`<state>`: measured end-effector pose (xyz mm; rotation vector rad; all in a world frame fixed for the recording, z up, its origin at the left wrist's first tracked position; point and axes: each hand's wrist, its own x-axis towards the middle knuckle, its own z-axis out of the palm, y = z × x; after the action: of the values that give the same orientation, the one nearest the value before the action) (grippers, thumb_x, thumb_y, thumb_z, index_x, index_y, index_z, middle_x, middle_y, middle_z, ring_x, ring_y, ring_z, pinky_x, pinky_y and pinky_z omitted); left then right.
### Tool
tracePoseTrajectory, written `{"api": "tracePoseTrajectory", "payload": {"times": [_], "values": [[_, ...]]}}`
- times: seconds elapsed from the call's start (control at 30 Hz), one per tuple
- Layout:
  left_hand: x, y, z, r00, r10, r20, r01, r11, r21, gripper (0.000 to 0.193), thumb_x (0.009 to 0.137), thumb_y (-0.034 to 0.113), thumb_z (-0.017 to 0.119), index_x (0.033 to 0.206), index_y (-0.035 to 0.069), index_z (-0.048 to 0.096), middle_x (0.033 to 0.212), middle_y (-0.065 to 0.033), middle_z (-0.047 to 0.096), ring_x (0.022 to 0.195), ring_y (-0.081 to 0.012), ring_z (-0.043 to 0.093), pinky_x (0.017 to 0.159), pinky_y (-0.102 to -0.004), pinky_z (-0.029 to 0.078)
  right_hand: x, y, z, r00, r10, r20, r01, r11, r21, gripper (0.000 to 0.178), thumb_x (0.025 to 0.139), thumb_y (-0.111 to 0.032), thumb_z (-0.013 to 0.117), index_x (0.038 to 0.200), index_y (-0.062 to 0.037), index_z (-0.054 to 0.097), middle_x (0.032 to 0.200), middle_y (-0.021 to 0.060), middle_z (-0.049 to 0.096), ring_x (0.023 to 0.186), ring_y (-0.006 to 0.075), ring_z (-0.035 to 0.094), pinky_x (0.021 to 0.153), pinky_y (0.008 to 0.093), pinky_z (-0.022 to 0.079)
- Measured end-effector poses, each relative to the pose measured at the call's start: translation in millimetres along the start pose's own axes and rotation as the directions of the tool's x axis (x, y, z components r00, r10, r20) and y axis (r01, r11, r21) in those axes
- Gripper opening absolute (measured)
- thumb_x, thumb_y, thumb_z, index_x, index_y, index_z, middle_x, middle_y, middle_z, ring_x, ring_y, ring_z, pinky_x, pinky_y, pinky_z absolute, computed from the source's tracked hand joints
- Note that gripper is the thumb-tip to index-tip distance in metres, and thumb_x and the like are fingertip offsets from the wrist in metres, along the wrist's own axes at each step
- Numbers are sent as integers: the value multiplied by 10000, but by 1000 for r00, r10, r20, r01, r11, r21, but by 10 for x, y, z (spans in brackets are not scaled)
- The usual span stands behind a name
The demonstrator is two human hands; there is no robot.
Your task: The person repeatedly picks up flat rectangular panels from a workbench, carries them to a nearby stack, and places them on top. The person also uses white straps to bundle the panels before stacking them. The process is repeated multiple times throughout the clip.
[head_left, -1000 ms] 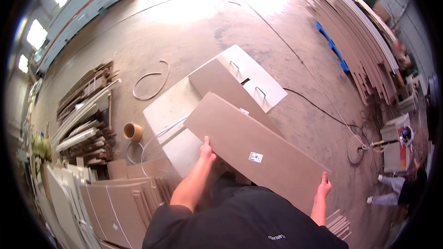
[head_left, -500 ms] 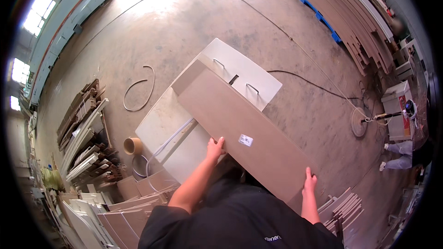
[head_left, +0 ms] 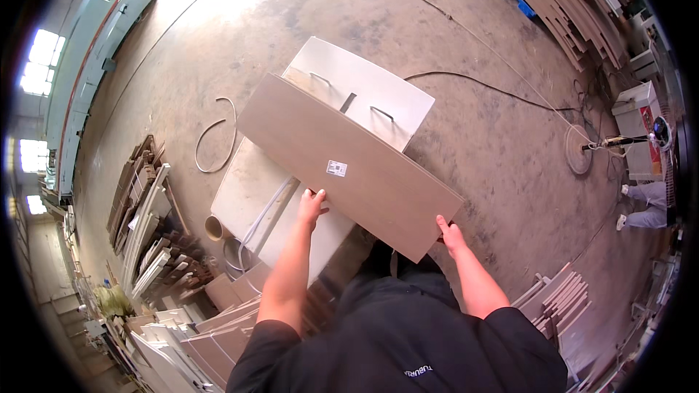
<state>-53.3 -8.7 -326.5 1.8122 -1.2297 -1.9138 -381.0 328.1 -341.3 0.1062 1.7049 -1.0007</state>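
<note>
A long brown board [head_left: 349, 164] covers part of the white panel [head_left: 364, 87] beneath it; another person [head_left: 644, 200] at the right rim is cut off, only legs showing.

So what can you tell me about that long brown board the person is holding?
The brown board is a long, flat rectangular panel, apparently laminated wood, plain and matte, with a small white sticker near its middle. It is held roughly level, running diagonally away from the person. The left hand grips its near long edge and the right hand its near corner. It partly covers a white panel with two handles.
</note>
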Motion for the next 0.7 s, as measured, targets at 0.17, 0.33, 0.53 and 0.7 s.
{"api": "tracePoseTrajectory", "payload": {"times": [0.17,0.33,0.53,0.7], "values": [[79,87,-125,994,-99,-42,92,986,-142,428,1022,389,614,1269,53,516,1234,-79,553,1177,-243,554,935,-508,571,64,-100,140,992,49,120,-92,916,390,752,905,-532,747,1397,-4,531,1347,101,619,1212,238,607,1017,417,510],[244,94,67,997,-66,-39,59,985,-162,474,1030,395,608,1336,58,479,1326,-105,537,1226,-274,543,970,-530,560,317,-82,100,1000,-5,27,-7,894,447,785,869,-522,791,1390,4,532,1347,107,618,1217,251,606,1028,419,506],[185,144,492,1000,-18,3,18,985,-173,481,999,392,665,1270,32,496,1270,-104,571,1179,-239,563,932,-495,566,378,-290,-359,1000,1,28,-13,889,457,746,879,-506,786,1376,-3,547,1330,110,630,1190,248,620,1007,402,513],[120,190,938,999,-40,25,43,984,-171,449,1007,334,656,1270,15,479,1265,-123,568,1176,-244,575,925,-500,580,413,-282,-828,1000,0,22,-10,884,467,716,894,-522,759,1356,-7,573,1330,108,635,1223,250,597,1049,413,475]]}}
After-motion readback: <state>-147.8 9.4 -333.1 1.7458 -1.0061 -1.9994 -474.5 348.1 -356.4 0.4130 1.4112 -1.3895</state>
